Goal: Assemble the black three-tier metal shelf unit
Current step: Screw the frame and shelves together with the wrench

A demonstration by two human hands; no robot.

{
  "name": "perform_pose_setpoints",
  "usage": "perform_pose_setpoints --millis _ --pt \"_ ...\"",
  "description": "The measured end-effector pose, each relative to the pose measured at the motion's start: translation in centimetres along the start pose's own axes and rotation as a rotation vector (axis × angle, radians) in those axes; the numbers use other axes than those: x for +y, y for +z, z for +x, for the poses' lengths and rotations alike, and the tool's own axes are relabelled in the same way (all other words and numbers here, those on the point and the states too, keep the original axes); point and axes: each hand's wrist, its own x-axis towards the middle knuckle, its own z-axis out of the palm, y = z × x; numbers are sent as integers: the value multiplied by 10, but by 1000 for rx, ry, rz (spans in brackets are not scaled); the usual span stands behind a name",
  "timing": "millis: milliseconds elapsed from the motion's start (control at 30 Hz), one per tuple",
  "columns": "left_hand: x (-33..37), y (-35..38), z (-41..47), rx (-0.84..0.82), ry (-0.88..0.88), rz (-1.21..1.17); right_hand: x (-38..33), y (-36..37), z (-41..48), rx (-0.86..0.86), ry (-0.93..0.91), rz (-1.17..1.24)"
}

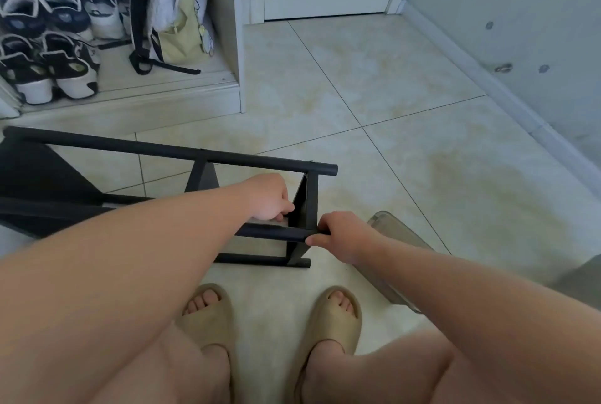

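Two hands are placed on the black shelf unit (201,156), which is laid on its side on the tiled floor (357,78), just ahead of a pair of tan sandals (322,325) worn on the feet. The end of the near pole (270,232) is held by the right hand (344,236), with the thumb beneath and the fingers wrapped over it. The left hand (268,197) is curled down at the joint where that pole meets the end panel (305,208); whether anything is pinched there cannot be told. A clear plastic object (400,234) is seen beside the right wrist. Shoes (48,46) and a backpack (172,13) are stored on a low white ledge (162,91) at the far left.
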Motion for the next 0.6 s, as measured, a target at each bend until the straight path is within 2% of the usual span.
perform_pose_setpoints --millis 67,167,267,467,600 --pt "6 20 -3 10 -37 -9 -3 19 -14 47 21 88" --pt "7 51 -12 66 -105 92 -9 42 -32 98 22 98" --pt "-2 68 -23 31 -144 81 -14 55 -44 140 35 185" --pt "-14 102 -56 103 -173 189 -29 93 -83 136 45 311" --pt "-13 120 -75 64 -172 222 -31 103 -107 106 76 312"
